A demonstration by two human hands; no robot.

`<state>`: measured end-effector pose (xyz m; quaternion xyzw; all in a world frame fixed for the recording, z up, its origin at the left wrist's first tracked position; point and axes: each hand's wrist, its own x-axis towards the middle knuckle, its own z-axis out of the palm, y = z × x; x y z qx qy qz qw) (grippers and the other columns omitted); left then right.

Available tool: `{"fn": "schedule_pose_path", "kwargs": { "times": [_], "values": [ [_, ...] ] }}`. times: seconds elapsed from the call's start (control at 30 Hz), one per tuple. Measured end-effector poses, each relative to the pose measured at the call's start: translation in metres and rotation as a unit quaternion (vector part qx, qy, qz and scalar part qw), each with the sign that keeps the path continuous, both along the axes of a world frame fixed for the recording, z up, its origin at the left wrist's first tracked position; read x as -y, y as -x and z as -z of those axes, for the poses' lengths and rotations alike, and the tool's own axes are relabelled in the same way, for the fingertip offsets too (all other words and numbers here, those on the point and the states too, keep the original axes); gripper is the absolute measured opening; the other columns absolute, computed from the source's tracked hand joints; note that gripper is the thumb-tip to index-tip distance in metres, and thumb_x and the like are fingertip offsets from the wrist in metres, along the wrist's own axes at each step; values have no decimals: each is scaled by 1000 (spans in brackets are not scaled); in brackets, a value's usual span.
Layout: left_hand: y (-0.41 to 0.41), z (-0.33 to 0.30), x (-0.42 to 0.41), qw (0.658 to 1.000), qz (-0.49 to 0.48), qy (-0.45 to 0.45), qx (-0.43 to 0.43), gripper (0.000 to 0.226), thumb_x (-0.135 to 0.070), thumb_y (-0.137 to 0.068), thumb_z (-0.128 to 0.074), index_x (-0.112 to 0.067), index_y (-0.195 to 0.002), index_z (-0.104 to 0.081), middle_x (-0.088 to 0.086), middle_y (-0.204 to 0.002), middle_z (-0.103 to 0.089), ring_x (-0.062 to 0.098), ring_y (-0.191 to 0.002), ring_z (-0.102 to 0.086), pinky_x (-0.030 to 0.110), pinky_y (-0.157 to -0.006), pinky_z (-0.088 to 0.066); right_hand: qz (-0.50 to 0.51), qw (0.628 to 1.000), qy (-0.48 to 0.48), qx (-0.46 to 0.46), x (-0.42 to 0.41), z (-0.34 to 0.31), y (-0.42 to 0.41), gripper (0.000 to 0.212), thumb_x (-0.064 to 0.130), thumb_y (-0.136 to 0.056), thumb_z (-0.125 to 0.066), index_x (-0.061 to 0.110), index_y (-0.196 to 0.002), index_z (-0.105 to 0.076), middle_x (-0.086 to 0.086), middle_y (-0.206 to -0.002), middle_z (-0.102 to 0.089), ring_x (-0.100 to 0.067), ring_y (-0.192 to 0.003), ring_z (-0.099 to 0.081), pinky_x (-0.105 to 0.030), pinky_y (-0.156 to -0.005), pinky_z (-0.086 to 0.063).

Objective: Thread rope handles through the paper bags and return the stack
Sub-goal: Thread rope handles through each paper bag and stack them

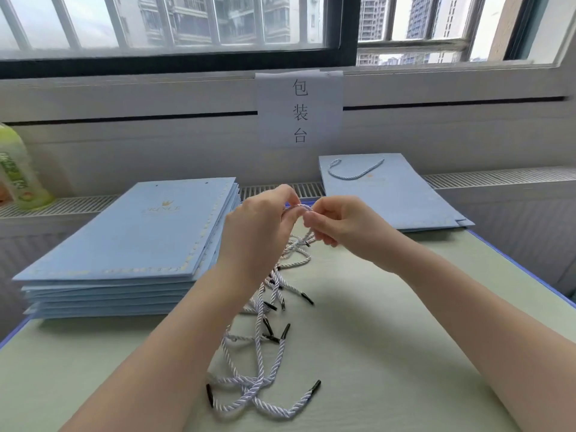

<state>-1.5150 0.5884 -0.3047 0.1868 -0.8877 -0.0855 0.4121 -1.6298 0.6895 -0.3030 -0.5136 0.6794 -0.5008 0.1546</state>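
Here, two hands (258,232) (339,226) pinching one rope (297,208), one bag stack (124,244)

Both hands (299,226) pinch one rope (297,207) above table (405,338).

A small packing workroom high in a city building: a white paper sign (299,109) reading "包装台" hangs over a pale green desk (389,322) by the barred window (174,23), which faces apartment towers; flat light-blue paper bags (124,244) are stacked there.
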Motion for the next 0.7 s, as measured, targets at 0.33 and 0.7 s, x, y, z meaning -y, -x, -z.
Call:
{"fn": "schedule_pose_path", "kwargs": {
  "times": [0.33,0.7],
  "values": [
    [-27,-8,54,883,-316,-161,307,39,-32,-96,-47,-7,-126,-44,20,-129,-49,39,-121,-42,44,-97,-32,60,982,79,161,-2,1,14,26,14,-102,-37,8,-96,-61,3,-62,-55,-11,-57,-49,-22,-58,-43],
    [-27,-9,51,881,-315,-59,348,25,-24,-98,-48,-9,-118,-55,14,-121,-57,33,-113,-53,32,-75,-32,53,987,67,134,2,3,1,32,4,-100,-37,13,-130,-43,-6,-71,-61,-8,-47,-49,-12,-40,-33]
  ]
}}
